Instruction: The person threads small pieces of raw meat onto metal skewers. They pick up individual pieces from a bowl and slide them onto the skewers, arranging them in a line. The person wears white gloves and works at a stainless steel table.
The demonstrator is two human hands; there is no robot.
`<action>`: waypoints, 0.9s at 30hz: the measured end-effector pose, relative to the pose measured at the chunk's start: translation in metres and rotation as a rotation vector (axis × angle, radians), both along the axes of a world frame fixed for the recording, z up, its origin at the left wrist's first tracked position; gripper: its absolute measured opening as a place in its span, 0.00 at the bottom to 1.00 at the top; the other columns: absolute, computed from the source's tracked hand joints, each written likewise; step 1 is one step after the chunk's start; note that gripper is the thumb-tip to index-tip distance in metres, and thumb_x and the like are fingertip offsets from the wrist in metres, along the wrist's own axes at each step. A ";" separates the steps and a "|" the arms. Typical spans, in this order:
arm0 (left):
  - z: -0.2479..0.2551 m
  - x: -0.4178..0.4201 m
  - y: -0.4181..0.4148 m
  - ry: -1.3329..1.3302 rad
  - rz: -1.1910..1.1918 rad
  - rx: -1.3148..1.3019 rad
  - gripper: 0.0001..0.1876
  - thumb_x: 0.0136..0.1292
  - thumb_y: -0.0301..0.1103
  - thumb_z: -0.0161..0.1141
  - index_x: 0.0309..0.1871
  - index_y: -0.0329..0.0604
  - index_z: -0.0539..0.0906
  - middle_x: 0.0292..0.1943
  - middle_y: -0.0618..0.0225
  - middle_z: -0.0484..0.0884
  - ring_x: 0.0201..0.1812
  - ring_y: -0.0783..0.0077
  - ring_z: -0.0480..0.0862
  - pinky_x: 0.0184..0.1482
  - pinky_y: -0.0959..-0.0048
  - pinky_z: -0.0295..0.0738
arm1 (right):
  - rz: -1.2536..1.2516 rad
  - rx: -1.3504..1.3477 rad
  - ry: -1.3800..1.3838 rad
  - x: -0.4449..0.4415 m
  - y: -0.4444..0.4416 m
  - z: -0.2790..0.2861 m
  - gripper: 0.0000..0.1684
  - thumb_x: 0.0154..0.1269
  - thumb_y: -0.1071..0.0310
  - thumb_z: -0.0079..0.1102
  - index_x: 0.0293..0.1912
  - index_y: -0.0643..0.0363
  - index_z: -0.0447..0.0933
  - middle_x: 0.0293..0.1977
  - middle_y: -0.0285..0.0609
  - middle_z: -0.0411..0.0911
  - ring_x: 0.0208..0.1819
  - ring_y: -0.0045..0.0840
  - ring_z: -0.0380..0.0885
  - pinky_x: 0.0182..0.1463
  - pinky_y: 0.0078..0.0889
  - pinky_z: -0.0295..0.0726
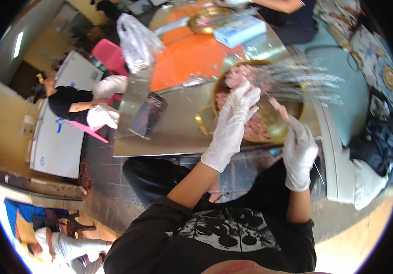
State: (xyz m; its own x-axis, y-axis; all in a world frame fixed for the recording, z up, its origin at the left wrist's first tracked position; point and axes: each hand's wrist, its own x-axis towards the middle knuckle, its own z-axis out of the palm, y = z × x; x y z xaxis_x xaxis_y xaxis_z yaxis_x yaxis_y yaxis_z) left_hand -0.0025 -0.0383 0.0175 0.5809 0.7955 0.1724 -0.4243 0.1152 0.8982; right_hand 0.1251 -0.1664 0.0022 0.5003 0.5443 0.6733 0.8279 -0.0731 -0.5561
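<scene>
White gloves cover both hands. My right hand (300, 152) holds a thin metal skewer, its rear end sticking out below the fist; pieces of raw pink meat (278, 107) are threaded near its tip. Over the left part of a round brass-coloured pan (302, 118) is my left hand (239, 104), its fingers at the heap of raw meat (241, 76); whether they grip a piece is unclear. More raw meat (256, 128) lies low in the pan. A bundle of metal skewers (306, 80), blurred, rests across the pan's right rim.
On the metal table (179, 126) are an orange sheet (186, 63), a dark flat packet (148, 114), a blue-white box (240, 30), a plastic bag (136, 44) and a second brass-coloured pan (208, 30). A co-worker's gloved hand is beyond. Another person sits at left.
</scene>
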 end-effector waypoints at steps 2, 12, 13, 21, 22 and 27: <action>0.000 -0.005 0.016 0.122 -0.025 0.155 0.21 0.83 0.41 0.50 0.70 0.38 0.74 0.68 0.61 0.78 0.68 0.67 0.79 0.72 0.65 0.71 | 0.036 0.085 -0.029 0.005 -0.002 -0.007 0.18 0.64 0.83 0.61 0.51 0.55 0.83 0.30 0.45 0.79 0.28 0.40 0.80 0.33 0.35 0.79; -0.011 -0.019 0.028 0.133 -0.144 0.159 0.16 0.82 0.31 0.48 0.64 0.33 0.78 0.65 0.60 0.80 0.63 0.68 0.81 0.71 0.66 0.72 | 0.121 0.095 -0.092 0.001 0.005 -0.014 0.20 0.61 0.86 0.61 0.51 0.56 0.82 0.26 0.44 0.75 0.24 0.37 0.77 0.29 0.34 0.77; -0.012 -0.018 0.028 0.122 -0.148 0.149 0.16 0.82 0.31 0.48 0.64 0.33 0.78 0.65 0.59 0.80 0.63 0.68 0.81 0.71 0.66 0.72 | 0.127 0.101 -0.092 0.001 0.006 -0.014 0.20 0.62 0.86 0.61 0.51 0.57 0.82 0.26 0.44 0.75 0.24 0.37 0.77 0.30 0.33 0.77; -0.009 -0.017 0.026 0.102 -0.137 0.155 0.15 0.82 0.31 0.48 0.61 0.34 0.80 0.61 0.59 0.83 0.64 0.68 0.81 0.72 0.66 0.71 | 0.163 0.120 -0.072 -0.001 0.005 -0.013 0.19 0.64 0.86 0.61 0.51 0.58 0.81 0.29 0.46 0.79 0.26 0.37 0.80 0.31 0.32 0.79; -0.006 -0.017 0.025 0.127 -0.129 0.147 0.15 0.82 0.32 0.49 0.61 0.34 0.81 0.61 0.60 0.83 0.64 0.68 0.81 0.72 0.66 0.71 | 0.164 0.124 -0.076 -0.001 0.005 -0.014 0.19 0.64 0.86 0.61 0.51 0.58 0.81 0.29 0.46 0.79 0.26 0.37 0.80 0.31 0.32 0.79; -0.008 -0.019 0.031 0.152 -0.145 0.199 0.15 0.82 0.32 0.48 0.61 0.34 0.81 0.61 0.61 0.83 0.63 0.69 0.81 0.72 0.67 0.71 | 0.168 0.127 -0.104 0.001 0.007 -0.015 0.18 0.64 0.86 0.61 0.50 0.59 0.80 0.30 0.47 0.80 0.26 0.37 0.80 0.30 0.33 0.78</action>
State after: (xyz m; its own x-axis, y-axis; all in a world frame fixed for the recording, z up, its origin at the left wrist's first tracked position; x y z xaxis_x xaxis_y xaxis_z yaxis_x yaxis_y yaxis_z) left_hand -0.0215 -0.0073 0.0091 0.7175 0.6612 0.2192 -0.2752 -0.0200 0.9612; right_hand 0.1258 -0.1594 -0.0124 0.3344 0.5219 0.7847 0.8757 0.1357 -0.4634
